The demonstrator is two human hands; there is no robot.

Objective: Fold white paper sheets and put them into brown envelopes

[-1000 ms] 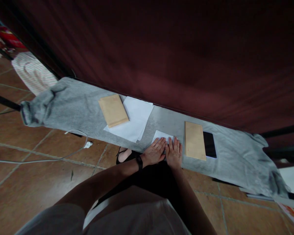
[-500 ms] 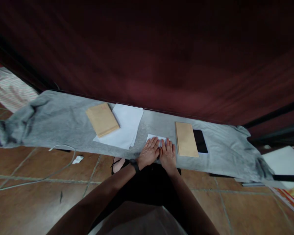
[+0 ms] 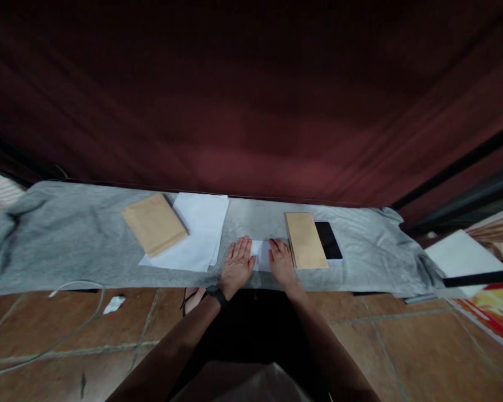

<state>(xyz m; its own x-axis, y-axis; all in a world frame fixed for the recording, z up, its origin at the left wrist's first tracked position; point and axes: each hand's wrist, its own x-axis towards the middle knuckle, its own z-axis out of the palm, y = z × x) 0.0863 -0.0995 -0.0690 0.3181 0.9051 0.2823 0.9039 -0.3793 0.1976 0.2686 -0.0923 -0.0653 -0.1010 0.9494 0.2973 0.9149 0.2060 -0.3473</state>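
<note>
A small folded white paper (image 3: 260, 254) lies on the grey cloth between my hands. My left hand (image 3: 237, 262) rests flat over its left end, fingers stretched out and thumb toward the paper. On the opposite end, my right hand (image 3: 281, 261) has its fingers bent and closed on the paper; its fingertips are partly hidden. Just right of that hand lies a stack of brown envelopes (image 3: 305, 240), partly over a dark phone (image 3: 329, 240). To the left are white sheets (image 3: 201, 229) with another stack of brown envelopes (image 3: 154, 224) on their left part.
The grey cloth (image 3: 75, 240) covers a long narrow surface against a dark red panel (image 3: 235, 123). A pale cable (image 3: 79, 324) and a crumpled tissue (image 3: 114, 304) lie on the tiled floor (image 3: 121, 363). A white board (image 3: 465, 259) is at the far right.
My hands have moved apart, from side by side on the paper to its two ends, uncovering its middle. My right fingers have bent from lying flat. The camera view has shifted.
</note>
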